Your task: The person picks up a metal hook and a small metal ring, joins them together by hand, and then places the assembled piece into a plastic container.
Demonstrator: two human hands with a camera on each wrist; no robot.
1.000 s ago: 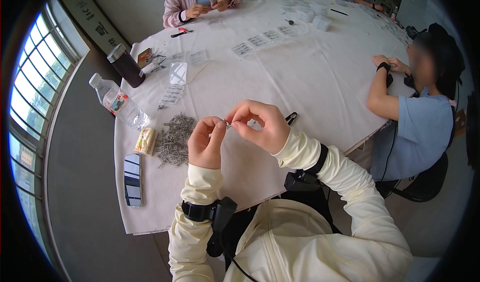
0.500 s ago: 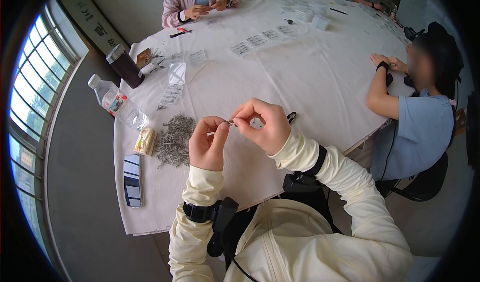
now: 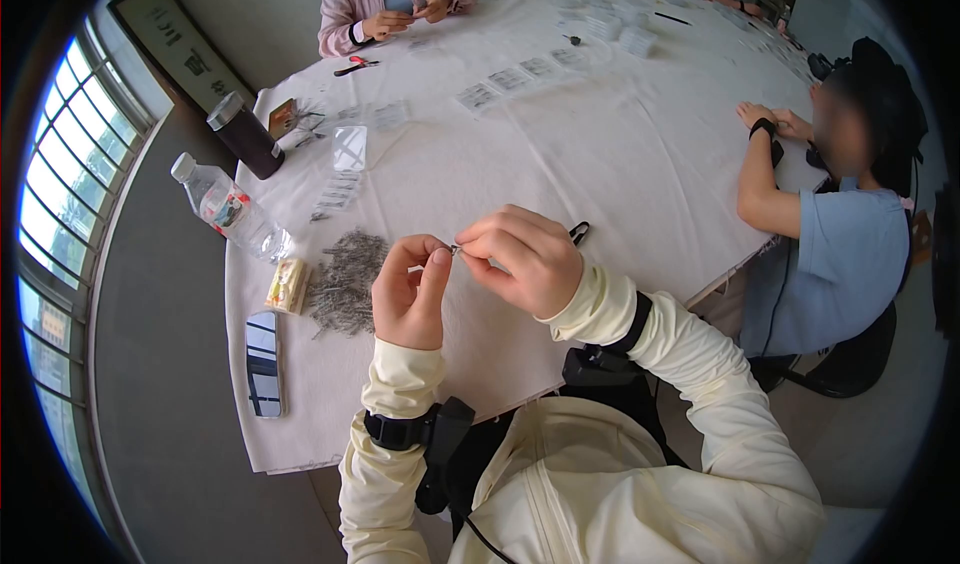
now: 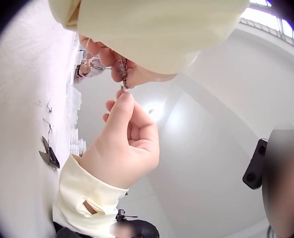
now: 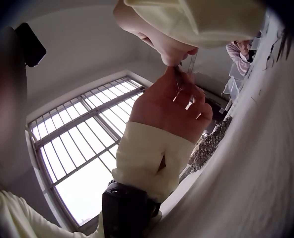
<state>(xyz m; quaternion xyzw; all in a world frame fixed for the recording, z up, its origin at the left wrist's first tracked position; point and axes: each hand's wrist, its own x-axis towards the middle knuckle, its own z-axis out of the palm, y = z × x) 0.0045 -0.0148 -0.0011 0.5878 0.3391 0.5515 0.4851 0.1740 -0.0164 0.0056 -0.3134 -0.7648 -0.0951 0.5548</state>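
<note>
Above the white-clothed table, my left hand (image 3: 408, 299) pinches a small silvery metal piece (image 4: 123, 69) that looks like a short chain or linked trinket. Part of it lies against the fingers in the left wrist view. My right hand (image 3: 530, 264) meets it from the other side, thumb and forefinger pinching the piece's end, fingertips right at those of the left hand. Just left of the left hand lies a heap of small grey metal pieces (image 3: 347, 284). A black-handled tool (image 4: 48, 153) rests on the cloth beyond the right hand.
A phone (image 3: 264, 364), a tissue pack (image 3: 288, 286), a water bottle (image 3: 235, 209) and a dark flask (image 3: 246, 136) stand or lie along the left edge. Clear trays (image 3: 508, 79) and red-handled pliers (image 3: 355, 65) lie farther back. Other people sit around the table.
The right hand has turned slightly, its fingers drawn closer together over the metal piece. The left hand keeps its pinch and has barely moved.
</note>
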